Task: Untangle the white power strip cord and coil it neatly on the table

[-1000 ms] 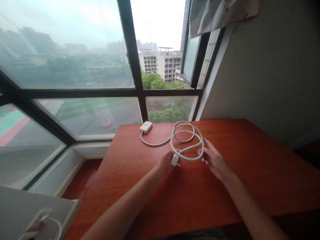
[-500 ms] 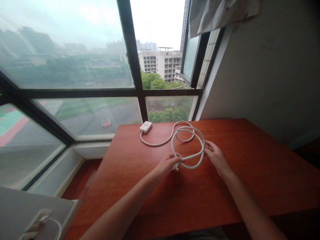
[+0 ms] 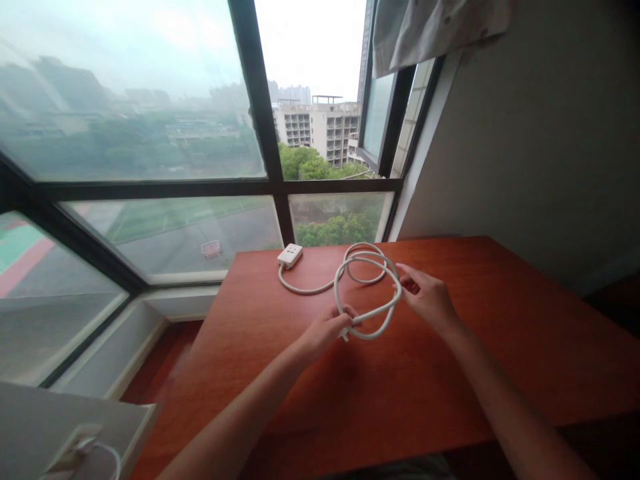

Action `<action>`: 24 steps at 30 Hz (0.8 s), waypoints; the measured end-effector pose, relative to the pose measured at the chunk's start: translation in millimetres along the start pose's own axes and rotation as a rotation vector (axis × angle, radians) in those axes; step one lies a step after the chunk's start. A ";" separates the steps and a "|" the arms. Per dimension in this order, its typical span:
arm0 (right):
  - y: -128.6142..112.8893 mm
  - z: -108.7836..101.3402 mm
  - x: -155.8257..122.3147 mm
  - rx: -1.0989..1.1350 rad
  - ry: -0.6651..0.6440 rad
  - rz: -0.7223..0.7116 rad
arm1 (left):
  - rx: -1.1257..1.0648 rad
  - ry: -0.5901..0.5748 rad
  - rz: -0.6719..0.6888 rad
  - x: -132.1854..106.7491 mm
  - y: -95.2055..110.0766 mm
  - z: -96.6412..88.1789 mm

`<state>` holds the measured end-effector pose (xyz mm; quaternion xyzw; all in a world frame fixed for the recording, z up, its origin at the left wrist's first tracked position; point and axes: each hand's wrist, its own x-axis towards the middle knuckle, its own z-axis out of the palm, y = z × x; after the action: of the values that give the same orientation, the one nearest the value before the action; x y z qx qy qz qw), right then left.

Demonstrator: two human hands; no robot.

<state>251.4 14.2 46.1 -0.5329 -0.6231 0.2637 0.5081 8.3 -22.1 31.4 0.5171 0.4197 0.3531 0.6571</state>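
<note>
A white extension cord (image 3: pixel 308 293) lies partly on the reddish-brown table (image 3: pixel 500 320), its small socket block (image 3: pixel 291 255) resting near the far edge. Part of the cord is wound into loops (image 3: pixel 369 261) raised in front of me. My left hand (image 3: pixel 327 328) pinches the near side of these loops. Just below its fingers pokes the white plug (image 3: pixel 345 334), partly hidden. My right hand (image 3: pixel 425 293) is at the right side of the loops, index finger and thumb apart, with other fingertips close to the cord; whether they touch it is hard to tell.
Dark-framed windows (image 3: pixel 275 187) rise along the far table edge, with one sash (image 3: pixel 387 120) swung outward at the right. A curtain (image 3: pixel 440 30) hangs at the top. At lower left, a wall outlet (image 3: pixel 80 447) has a white cable plugged in.
The held loops have shifted slightly left and narrowed with my left hand. My right hand's fingers have loosened from the cord and spread. The socket block stays in place.
</note>
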 end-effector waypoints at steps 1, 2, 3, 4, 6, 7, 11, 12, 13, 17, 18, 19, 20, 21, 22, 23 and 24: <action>-2.3 0.3 -0.7 0.085 -0.020 0.064 | 0.027 0.006 0.004 -0.5 0.1 -0.3; -5.1 0.8 -1.3 0.191 -0.044 0.141 | 0.050 0.009 0.008 -0.8 -0.2 -0.5; -8.3 1.3 -1.8 0.308 -0.067 0.225 | 0.069 0.010 0.010 -1.1 -0.8 -0.5; -11.7 2.0 -2.0 0.419 -0.083 0.303 | 0.088 0.009 0.014 -1.2 -1.7 -0.4; -17.9 3.6 -1.7 0.570 -0.091 0.414 | 0.136 -0.004 0.024 -1.6 -3.4 0.3; -20.1 4.4 -1.1 0.601 -0.081 0.441 | 0.162 -0.017 0.029 -1.9 -4.0 0.8; -21.6 5.1 1.6 0.600 -0.065 0.477 | 0.252 0.044 0.110 -3.5 -1.6 1.3; -21.1 4.5 1.8 0.597 -0.084 0.485 | 0.258 0.093 0.148 -3.5 -0.1 1.0; -20.7 3.7 1.7 0.591 -0.120 0.487 | 0.243 0.139 0.183 -3.2 1.5 0.5; -25.0 0.6 -1.4 0.536 -0.308 0.446 | 0.009 0.196 0.233 -0.3 7.5 -1.0; -27.7 -0.1 -2.5 0.518 -0.337 0.423 | -0.046 0.204 0.232 0.4 9.0 -1.4; -30.9 -0.8 -3.7 0.499 -0.359 0.398 | -0.080 0.220 0.230 0.8 10.6 -2.0; -34.4 -1.6 -4.8 0.481 -0.377 0.372 | -0.095 0.239 0.227 0.9 12.3 -2.8; -38.0 -2.5 -5.8 0.467 -0.394 0.347 | -0.094 0.258 0.222 0.9 14.1 -3.8; -41.6 -3.6 -6.7 0.454 -0.408 0.320 | -0.085 0.272 0.217 0.6 15.8 -5.0; -44.9 -4.7 -7.5 0.445 -0.413 0.293 | -0.071 0.276 0.214 0.4 17.4 -6.4; -47.9 -5.7 -8.0 0.439 -0.407 0.265 | -0.056 0.273 0.214 0.2 18.7 -7.7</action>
<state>237.0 -8.5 86.8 -0.4236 -0.5653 0.5568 0.4370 0.7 -14.9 48.8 0.4875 0.4376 0.4996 0.5668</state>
